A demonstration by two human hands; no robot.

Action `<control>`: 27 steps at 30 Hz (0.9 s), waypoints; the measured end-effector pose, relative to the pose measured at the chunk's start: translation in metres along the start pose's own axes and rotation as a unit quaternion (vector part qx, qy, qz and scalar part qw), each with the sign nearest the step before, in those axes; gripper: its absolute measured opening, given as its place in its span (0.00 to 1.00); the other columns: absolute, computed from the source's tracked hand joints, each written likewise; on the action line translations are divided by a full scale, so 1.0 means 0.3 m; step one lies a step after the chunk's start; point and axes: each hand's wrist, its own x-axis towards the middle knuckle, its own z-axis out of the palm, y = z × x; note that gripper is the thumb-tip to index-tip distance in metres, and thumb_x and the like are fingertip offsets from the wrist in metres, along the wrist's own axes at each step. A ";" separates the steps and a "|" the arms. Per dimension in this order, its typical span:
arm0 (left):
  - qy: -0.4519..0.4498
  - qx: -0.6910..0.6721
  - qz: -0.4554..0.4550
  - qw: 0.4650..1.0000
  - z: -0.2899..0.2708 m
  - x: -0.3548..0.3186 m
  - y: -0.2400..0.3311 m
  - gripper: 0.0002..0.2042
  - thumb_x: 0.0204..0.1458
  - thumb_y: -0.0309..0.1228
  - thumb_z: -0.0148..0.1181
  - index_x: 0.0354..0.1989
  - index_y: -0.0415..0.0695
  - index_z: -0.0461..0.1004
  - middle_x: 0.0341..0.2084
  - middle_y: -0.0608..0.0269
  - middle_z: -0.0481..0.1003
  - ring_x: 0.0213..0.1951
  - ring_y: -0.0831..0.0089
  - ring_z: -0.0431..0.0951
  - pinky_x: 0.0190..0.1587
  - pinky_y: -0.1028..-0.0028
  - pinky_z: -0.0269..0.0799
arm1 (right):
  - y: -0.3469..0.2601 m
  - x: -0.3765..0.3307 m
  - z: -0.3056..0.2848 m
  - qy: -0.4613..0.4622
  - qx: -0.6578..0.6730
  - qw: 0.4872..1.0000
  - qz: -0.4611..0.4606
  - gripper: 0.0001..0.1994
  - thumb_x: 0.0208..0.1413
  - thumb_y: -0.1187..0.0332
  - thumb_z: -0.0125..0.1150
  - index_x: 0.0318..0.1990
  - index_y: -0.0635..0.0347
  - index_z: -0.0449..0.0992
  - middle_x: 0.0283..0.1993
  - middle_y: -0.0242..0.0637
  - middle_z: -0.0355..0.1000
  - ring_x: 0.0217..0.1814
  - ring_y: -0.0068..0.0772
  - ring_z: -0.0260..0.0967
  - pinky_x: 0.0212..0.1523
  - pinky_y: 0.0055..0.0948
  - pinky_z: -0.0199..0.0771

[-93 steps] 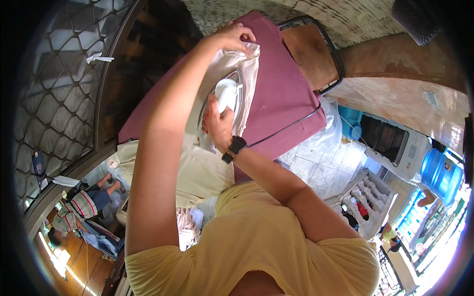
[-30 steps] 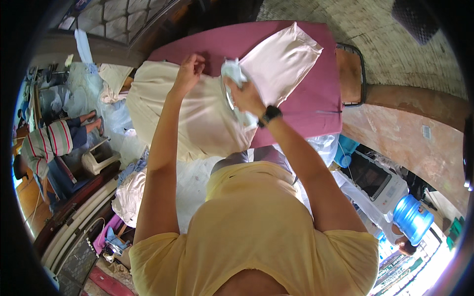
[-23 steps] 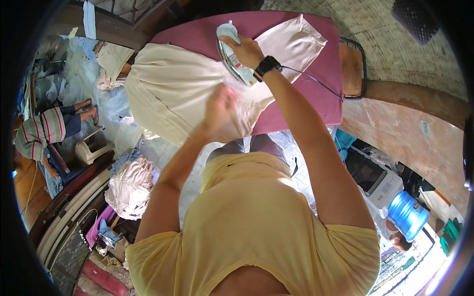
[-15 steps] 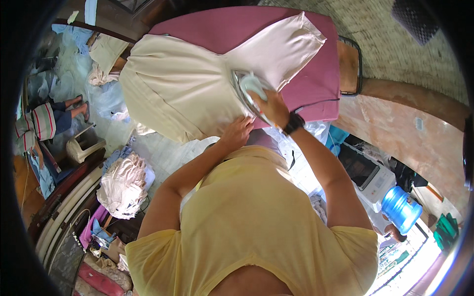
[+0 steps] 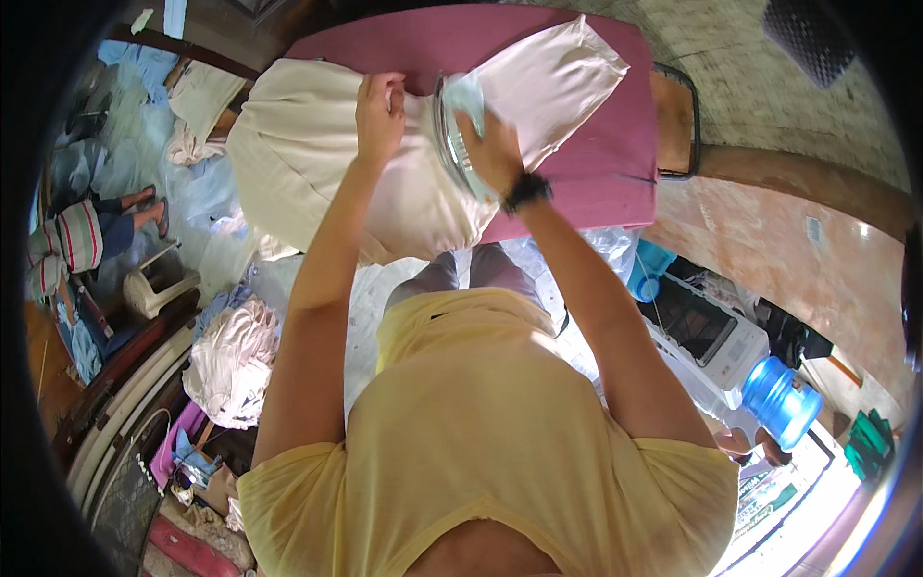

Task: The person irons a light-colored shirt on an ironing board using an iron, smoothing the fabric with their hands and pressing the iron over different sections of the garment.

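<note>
Setting: maroon ironing board [image 5: 586, 183] is seen from above in a cluttered work corner, with a brick wall on the far side.
Garment: a cream garment [image 5: 317, 163] is spread across the board, its body hanging off the left edge and a paler panel lying flat toward the far right.
Iron: a pale blue-green iron [image 5: 460, 135] is set on the cloth at the middle of the board; half a second earlier it was nearer, at the board's near edge, so it has been pushed toward the far side.
Right hand: the right hand [image 5: 492, 154], with a black wristband, is closed around the iron's handle.
Left hand: the left hand [image 5: 380, 117] has been moved from the near edge up to a fold just left of the iron; the cloth is pinched between curled fingers.
Meaning: the pressing stroke is judged to be in progress, with the fabric held taut beside the iron.
Surroundings: a heap of pale clothes [image 5: 236, 361] lies on the floor at left, a blue water bottle [image 5: 781, 399] at lower right.
</note>
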 end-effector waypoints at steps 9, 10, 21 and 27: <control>-0.181 -0.070 -0.108 0.975 0.136 0.078 -0.245 0.14 0.61 0.41 0.54 0.38 0.43 0.79 0.35 0.62 0.77 0.37 0.70 0.76 0.44 0.71 0.71 | 0.012 -0.268 -0.134 0.024 -0.003 0.996 0.081 0.23 0.59 0.52 0.58 0.48 0.67 0.74 0.25 0.52 0.75 0.24 0.50 0.76 0.27 0.40 0.74; -0.160 -0.148 -0.127 0.968 0.140 0.075 -0.262 0.15 0.61 0.42 0.53 0.38 0.43 0.79 0.37 0.62 0.78 0.37 0.71 0.76 0.44 0.71 0.71 | -0.019 -0.169 -0.102 -0.003 0.044 0.981 0.191 0.26 0.59 0.48 0.57 0.46 0.68 0.74 0.25 0.53 0.75 0.25 0.50 0.76 0.28 0.42 0.75; -0.178 -0.061 -0.162 0.969 0.128 0.099 -0.193 0.18 0.63 0.45 0.48 0.38 0.44 0.78 0.36 0.63 0.78 0.38 0.72 0.77 0.45 0.70 0.71 | 0.185 0.313 -0.360 -0.167 -0.036 0.985 -0.016 0.32 0.55 0.35 0.52 0.41 0.61 0.78 0.22 0.40 0.76 0.24 0.34 0.78 0.32 0.37 0.78; -0.217 -0.004 -0.140 0.966 0.146 0.079 -0.189 0.10 0.49 0.42 0.67 0.37 0.55 0.81 0.31 0.67 0.72 0.37 0.70 0.73 0.48 0.70 0.71 | 0.377 0.316 -0.632 -0.058 -0.074 0.977 0.193 0.31 0.55 0.39 0.55 0.43 0.63 0.78 0.36 0.52 0.77 0.43 0.50 0.76 0.46 0.41 0.75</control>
